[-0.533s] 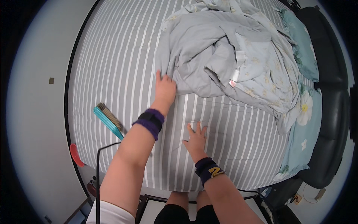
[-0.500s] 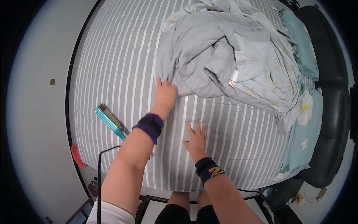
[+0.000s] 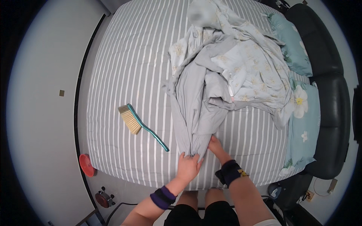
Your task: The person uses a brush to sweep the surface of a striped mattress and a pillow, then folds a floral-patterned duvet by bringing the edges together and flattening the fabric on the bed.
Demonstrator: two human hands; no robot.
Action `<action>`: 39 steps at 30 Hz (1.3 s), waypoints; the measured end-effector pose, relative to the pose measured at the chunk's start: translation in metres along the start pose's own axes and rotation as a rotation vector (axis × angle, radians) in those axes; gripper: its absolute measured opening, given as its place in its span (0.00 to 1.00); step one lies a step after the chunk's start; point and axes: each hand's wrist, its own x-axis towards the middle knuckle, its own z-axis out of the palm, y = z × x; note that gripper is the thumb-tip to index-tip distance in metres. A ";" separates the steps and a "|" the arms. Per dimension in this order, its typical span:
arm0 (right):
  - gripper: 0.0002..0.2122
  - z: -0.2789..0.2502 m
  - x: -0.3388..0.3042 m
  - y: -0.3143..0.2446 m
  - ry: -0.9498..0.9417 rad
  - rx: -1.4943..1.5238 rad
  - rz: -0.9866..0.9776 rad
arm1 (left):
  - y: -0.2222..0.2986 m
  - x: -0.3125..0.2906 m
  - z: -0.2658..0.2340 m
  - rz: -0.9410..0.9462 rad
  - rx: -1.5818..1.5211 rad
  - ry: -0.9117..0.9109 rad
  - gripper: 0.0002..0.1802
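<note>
A rumpled duvet (image 3: 192,98), plain grey on one side and pale with small yellow flowers on the other, lies bunched on the striped bed sheet (image 3: 124,75). My left hand (image 3: 188,167) grips its near edge, which is drawn to a narrow gathered point. A little to the right, my right hand (image 3: 218,147) is closed at the duvet's side edge, fingers partly hidden by the cloth. Left of the duvet rests a bed brush (image 3: 141,124) with a teal handle and cream bristles, touched by neither hand.
Two teal pillows with white flowers, a far one (image 3: 290,45) and a near one (image 3: 303,116), lie against the black padded headboard (image 3: 328,105). A red basin (image 3: 87,165) stands by the bed's near left corner, close to a small round wheeled device (image 3: 103,197) on the floor.
Both hands have taken hold of the duvet, and its near edge has been pulled toward me. The bed brush is turned over, its bristles now facing lower left. The view has shifted.
</note>
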 end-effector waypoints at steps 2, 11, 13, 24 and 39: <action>0.24 0.053 -0.056 -0.056 0.037 0.335 0.212 | 0.002 -0.044 -0.031 -0.031 0.009 -0.034 0.12; 0.25 0.055 -0.205 -0.067 -0.103 0.826 0.017 | 0.108 -0.171 -0.121 0.240 -0.259 -0.225 0.12; 0.26 0.062 -0.222 -0.082 -0.075 0.726 -0.022 | 0.107 -0.202 -0.129 0.258 -0.265 -0.172 0.13; 0.26 0.089 -0.322 -0.093 0.038 -0.078 -0.406 | 0.102 -0.292 -0.200 0.127 -0.092 -0.279 0.16; 0.21 0.060 -0.445 -0.123 -0.339 -0.463 -0.596 | 0.121 -0.183 -0.086 -0.744 -1.605 -0.054 0.19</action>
